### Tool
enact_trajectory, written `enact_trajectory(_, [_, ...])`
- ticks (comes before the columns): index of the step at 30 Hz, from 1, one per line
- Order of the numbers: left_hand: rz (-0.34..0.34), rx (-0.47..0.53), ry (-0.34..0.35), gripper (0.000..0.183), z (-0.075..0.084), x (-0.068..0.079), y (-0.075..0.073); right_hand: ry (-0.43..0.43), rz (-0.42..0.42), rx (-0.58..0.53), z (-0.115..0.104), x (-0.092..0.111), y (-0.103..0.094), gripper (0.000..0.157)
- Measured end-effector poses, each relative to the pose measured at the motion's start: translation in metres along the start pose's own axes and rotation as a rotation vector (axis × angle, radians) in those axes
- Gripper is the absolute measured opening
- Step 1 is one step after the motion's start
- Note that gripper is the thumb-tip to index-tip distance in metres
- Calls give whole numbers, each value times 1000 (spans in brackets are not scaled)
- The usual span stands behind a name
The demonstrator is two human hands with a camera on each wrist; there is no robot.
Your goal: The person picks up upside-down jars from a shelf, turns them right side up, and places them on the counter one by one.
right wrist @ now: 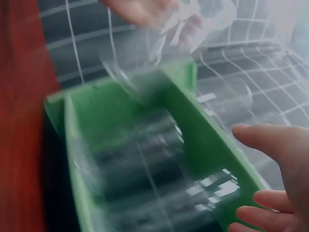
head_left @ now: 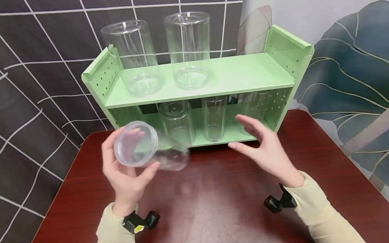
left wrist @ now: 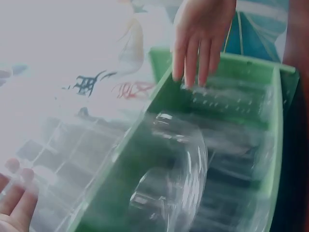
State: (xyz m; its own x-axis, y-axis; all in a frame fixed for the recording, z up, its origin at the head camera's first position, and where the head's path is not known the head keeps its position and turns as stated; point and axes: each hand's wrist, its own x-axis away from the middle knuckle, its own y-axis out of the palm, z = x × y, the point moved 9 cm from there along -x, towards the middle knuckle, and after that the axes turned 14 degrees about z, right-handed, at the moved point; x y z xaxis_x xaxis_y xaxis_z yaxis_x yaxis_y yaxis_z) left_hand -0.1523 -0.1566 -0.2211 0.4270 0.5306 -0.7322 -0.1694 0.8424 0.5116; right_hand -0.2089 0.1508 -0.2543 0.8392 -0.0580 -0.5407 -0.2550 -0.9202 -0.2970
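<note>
Green shelf partly hides behind the left hand gripping a blurred jar.

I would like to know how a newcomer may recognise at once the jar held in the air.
Find the green shelf unit on the red-brown table. Before its left half, the person's left grip holds a clear jar above the table. Unlike the jars standing on the unit, this one is tilted sideways, its whitish round end facing the person.

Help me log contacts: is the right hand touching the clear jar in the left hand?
Apart. The head view shows a plain gap between the right hand and the tilted jar, which the left hand holds.
</note>
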Motion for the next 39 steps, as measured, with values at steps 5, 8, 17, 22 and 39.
enact_trajectory(5, [111, 61, -16, 75, 1, -15, -25, -93, 210, 77, -7, -13, -40, 65])
enact_trajectory(8, [144, 66, -18, 73, 3, -21, -35, -124, 329, 112, -11, -18, -62, 63])
enact_trajectory(17, [205, 2, 9, 74, 4, -35, -69, -12, 597, 168, 34, -36, -115, 53])
enact_trajectory(22, [248, -53, 12, 71, 6, -41, -82, 59, 620, 219, 79, -50, -127, 57])
enact_trajectory(39, [338, -445, -41, 66, -10, -62, -128, 35, 668, 328, 109, -65, -125, 29])
